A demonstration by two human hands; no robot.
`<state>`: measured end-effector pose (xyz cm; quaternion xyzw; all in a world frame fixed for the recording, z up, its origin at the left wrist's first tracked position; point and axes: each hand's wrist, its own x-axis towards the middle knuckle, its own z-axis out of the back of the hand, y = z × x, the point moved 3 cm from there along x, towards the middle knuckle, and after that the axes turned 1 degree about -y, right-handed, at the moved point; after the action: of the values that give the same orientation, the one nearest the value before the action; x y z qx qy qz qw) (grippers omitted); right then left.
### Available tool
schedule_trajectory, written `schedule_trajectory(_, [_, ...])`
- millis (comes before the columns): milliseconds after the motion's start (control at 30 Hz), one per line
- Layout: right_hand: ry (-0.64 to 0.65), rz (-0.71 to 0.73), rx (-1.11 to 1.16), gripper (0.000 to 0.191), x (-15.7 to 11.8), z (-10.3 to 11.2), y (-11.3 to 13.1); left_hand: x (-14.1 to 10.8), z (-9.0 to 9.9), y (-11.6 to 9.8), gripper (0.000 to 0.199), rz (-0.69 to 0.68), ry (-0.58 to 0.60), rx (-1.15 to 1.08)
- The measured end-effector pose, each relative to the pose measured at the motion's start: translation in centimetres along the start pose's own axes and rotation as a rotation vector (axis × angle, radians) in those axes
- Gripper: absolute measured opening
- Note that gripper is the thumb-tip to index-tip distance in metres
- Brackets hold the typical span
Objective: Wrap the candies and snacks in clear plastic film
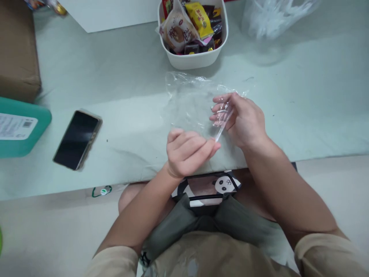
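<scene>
Tan shirt fabric (213, 254) was nearest the camera, with grey-green shorts (245, 225) and a panda-printed item (223, 185) beyond it, both on the near side of the clear plastic bag (187, 102). That bag lay crumpled on the pale green surface (129, 104), spreading out just beyond the left hand and reaching across to the right hand.

At the bag's near side, the left hand (191, 152) had its fingers folded in, the thumb and forefinger pinching a drawn-out strip of the film. At the bag's right side, the right hand (245, 119) was half open, its fingers loosely bent, and the strip passed in front of its palm; whether this hand gripped the film, I could not tell. A thin white band showed at its fingers, too blurred to identify.

Just beyond the bag stood a white tub (196, 61) filled with wrapped snacks, among them a yellow packet (200, 19) and a round one in printed wrapping (177, 32). Well to the bag's left lay a dark-screened phone (77, 140), and farther left a teal container (37, 132) with a white label. Beyond the bag and to its right was a blurred transparent container (269, 19).
</scene>
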<state>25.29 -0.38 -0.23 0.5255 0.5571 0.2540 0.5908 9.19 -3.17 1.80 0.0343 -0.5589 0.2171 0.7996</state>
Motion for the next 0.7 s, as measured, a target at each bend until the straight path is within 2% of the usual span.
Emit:
schedule_trajectory(100, [0.008, 0.022, 0.007, 0.05, -0.1, -0.1, 0.3, -0.4, 0.1, -1.0, 0.012, -0.048, 0.027, -0.084])
schedule_trajectory(167, [0.015, 0.031, 0.046, 0.046, -0.2, -0.1, 0.5, -0.8, 0.5, -0.3, 0.023, 0.034, 0.008, -0.156])
schedule_trajectory(200, [0.02, 0.029, 0.075, 0.043, -0.3, 0.0, 0.6, -1.0, 0.8, 0.7, 0.032, 0.142, -0.028, -0.184])
schedule_trajectory(233, [0.033, 0.024, 0.097, 0.041, -0.4, 0.0, 0.8, -1.3, 1.2, 2.2, 0.033, 0.333, -0.076, -0.199])
schedule_trajectory(300, [0.092, 0.012, 0.101, 0.038, -0.7, 0.1, 1.1, -2.4, 2.3, 5.9, 0.027, 0.826, -0.297, -0.25])
schedule_trajectory(333, [0.135, 0.007, 0.091, 0.038, -1.0, 0.0, 1.3, -3.1, 2.4, 7.5, 0.032, 1.086, -0.346, -0.341])
schedule_trajectory(367, [0.183, 0.004, 0.084, 0.037, -1.3, -0.1, 1.6, -3.7, 2.3, 8.8, 0.042, 1.323, -0.307, -0.468])
schedule_trajectory(400, [0.232, 0.001, 0.085, 0.036, -1.6, -0.2, 1.9, -4.0, 2.0, 9.6, 0.05, 1.465, -0.201, -0.594])
schedule_trajectory(433, [0.274, 0.003, 0.099, 0.034, -2.0, -0.3, 2.4, -4.2, 1.9, 10.0, 0.054, 1.55, -0.131, -0.682])
schedule_trajectory(500, [0.327, 0.019, 0.142, 0.028, -2.8, -0.6, 3.4, -4.1, 1.9, 9.9, 0.058, 1.639, -0.05, -0.802])
schedule_trajectory(600, [0.334, 0.049, 0.16, 0.024, -3.7, -0.7, 4.9, -3.3, 1.9, 8.4, 0.067, 1.69, 0.047, -0.91])
schedule_trajectory(700, [0.316, 0.06, 0.159, 0.029, -3.8, -0.3, 5.5, -2.2, 1.6, 6.6, 0.083, 1.734, 0.251, -1.198])
